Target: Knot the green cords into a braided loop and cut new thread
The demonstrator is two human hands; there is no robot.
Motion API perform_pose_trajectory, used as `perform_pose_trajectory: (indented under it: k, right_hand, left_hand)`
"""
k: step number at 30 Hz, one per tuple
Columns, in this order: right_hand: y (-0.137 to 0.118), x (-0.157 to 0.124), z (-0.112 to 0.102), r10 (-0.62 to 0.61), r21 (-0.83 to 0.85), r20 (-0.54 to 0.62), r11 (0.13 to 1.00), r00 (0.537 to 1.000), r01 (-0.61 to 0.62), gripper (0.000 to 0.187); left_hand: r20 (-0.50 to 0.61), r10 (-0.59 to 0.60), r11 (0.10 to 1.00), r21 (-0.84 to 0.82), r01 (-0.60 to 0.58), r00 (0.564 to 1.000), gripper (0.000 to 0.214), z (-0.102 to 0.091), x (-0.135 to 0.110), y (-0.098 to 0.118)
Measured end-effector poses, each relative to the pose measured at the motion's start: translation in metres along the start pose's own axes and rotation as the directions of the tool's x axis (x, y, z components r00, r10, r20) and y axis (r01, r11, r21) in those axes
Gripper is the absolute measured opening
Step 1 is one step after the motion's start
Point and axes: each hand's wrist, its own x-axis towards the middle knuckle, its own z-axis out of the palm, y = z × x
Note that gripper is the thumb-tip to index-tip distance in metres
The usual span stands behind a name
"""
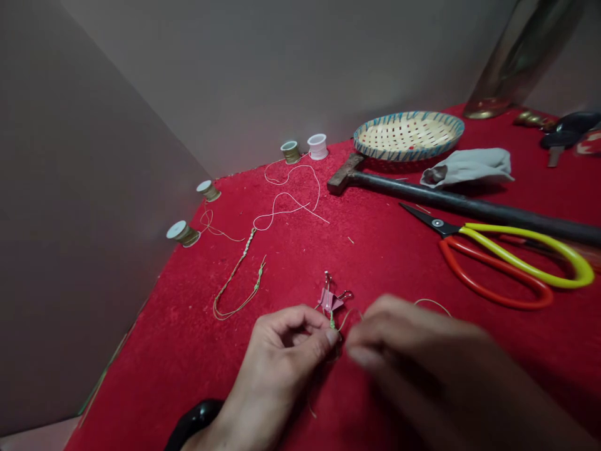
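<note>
A pink binder clip [330,300] stands on the red cloth near the front, its wire handles pointing up and to the side. From it comes a short green knotted cord [333,319]. My left hand [286,357] pinches the near end of this cord between thumb and forefinger. My right hand [399,351], smeared by motion, is just to the right with its fingers drawn together. A thin tan thread [350,318] arcs between the cord and the right fingertips. Left of the hands lies a finished-looking braided cord [235,269] with pale and green knots.
Thread spools [184,233] stand along the left and back edges. Scissors [507,250] with red and yellow handles lie at right, beside a hammer [422,191]. Behind are a white cloth pouch [474,166], a woven basket [408,150], a glass vessel [511,62] and keys [561,138].
</note>
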Motion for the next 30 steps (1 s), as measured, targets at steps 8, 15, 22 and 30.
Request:
perform_pose_trajectory:
  k: [8, 15, 22, 30]
  right_hand:
    - [-0.007, -0.002, 0.017, 0.289, 0.294, 0.140, 0.901, 0.947, -0.318, 0.018]
    - [-0.030, 0.009, 0.031, 0.491, 0.510, 0.560, 0.430, 0.667, -0.745, 0.017]
    - [-0.029, 0.011, 0.038, 0.501, 0.408, 0.459, 0.614, 0.734, -0.675, 0.014]
    - [-0.020, -0.005, 0.023, 0.216, 0.171, 0.108, 0.958, 0.970, -0.232, 0.026]
  left_hand:
    - [0.016, -0.034, 0.997, -0.073, 0.035, 0.999, 0.020, 0.004, -0.002, 0.005]
    - [-0.013, -0.096, 0.984, -0.149, 0.093, 0.995, 0.021, 0.006, -0.005, 0.000]
    - [0.041, -0.054, 0.989, -0.133, 0.059, 0.998, 0.020, 0.006, -0.006, 0.000]
    - [-0.068, -0.033, 0.995, -0.097, 0.026, 0.997, 0.022, 0.003, -0.009, 0.000]
